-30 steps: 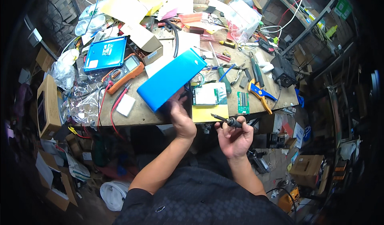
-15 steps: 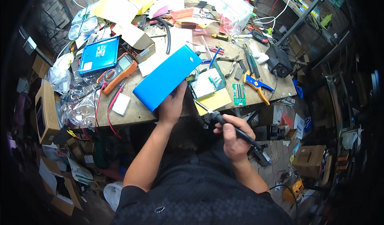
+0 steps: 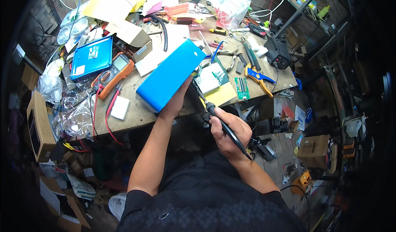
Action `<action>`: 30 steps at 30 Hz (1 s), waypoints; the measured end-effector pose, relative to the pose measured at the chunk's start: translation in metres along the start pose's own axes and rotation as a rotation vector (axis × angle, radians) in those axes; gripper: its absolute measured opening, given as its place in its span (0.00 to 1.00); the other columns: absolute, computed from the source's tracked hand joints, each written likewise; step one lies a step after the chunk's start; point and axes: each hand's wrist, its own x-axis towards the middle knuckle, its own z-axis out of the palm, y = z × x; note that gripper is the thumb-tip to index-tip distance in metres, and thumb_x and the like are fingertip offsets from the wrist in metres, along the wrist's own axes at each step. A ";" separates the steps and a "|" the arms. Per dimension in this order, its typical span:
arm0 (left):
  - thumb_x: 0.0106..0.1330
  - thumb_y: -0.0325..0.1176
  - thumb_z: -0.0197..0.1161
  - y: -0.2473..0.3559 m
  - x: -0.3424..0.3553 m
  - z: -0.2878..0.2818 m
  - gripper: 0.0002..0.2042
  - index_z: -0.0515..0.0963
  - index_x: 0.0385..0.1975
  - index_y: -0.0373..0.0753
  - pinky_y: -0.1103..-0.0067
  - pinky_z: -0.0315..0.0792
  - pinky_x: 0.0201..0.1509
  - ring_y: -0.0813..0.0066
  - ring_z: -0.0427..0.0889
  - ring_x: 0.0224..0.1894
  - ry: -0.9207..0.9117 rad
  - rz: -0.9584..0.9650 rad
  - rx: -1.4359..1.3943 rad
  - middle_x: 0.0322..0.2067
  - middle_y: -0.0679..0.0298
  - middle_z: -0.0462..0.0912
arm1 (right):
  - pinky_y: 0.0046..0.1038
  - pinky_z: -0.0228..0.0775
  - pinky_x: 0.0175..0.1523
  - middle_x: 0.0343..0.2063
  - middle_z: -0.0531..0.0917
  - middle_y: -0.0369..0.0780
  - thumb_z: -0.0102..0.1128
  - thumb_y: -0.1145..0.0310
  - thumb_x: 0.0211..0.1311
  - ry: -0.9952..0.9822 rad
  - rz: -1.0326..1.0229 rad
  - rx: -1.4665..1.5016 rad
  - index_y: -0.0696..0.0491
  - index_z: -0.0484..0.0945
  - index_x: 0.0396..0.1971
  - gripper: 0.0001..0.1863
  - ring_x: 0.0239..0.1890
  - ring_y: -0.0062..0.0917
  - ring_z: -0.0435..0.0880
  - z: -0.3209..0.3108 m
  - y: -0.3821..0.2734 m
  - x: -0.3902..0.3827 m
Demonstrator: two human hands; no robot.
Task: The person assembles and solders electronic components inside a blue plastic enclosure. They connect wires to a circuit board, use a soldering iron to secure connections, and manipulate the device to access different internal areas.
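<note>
A long blue case [image 3: 169, 73] is tilted over the front edge of the cluttered bench. My left hand [image 3: 175, 104] grips it from underneath, fingers mostly hidden by it. My right hand [image 3: 229, 131] is closed round a dark soldering iron [image 3: 222, 124], whose metal tip points up-left toward the hidden underside of the case. Just right of the case lie a white-topped item [image 3: 210, 77] on yellow board [image 3: 220, 93] and a green circuit board [image 3: 242, 88]. An orange multimeter [image 3: 112, 76] with red and black leads lies to the left.
The bench [image 3: 136, 120] also holds a blue lid [image 3: 90, 58], pliers and blue-yellow wire strippers [image 3: 259, 79], a dark powered box [image 3: 279, 52], papers and plastic bags. Cardboard boxes [image 3: 313, 149] stand on the floor. A metal rack [image 3: 305, 5] rises at the right.
My right hand has raised the soldering iron and turned it upright-diagonal, bringing its tip up-left to the case. My left hand and the case have shifted up and slightly left in view.
</note>
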 end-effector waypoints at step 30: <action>0.74 0.37 0.67 -0.049 -0.007 -0.005 0.16 0.81 0.57 0.37 0.62 0.75 0.61 0.50 0.83 0.57 -0.043 0.096 0.177 0.54 0.51 0.85 | 0.33 0.83 0.39 0.33 0.89 0.51 0.73 0.77 0.61 0.067 0.019 -0.064 0.63 0.84 0.45 0.13 0.32 0.41 0.91 0.017 -0.011 -0.005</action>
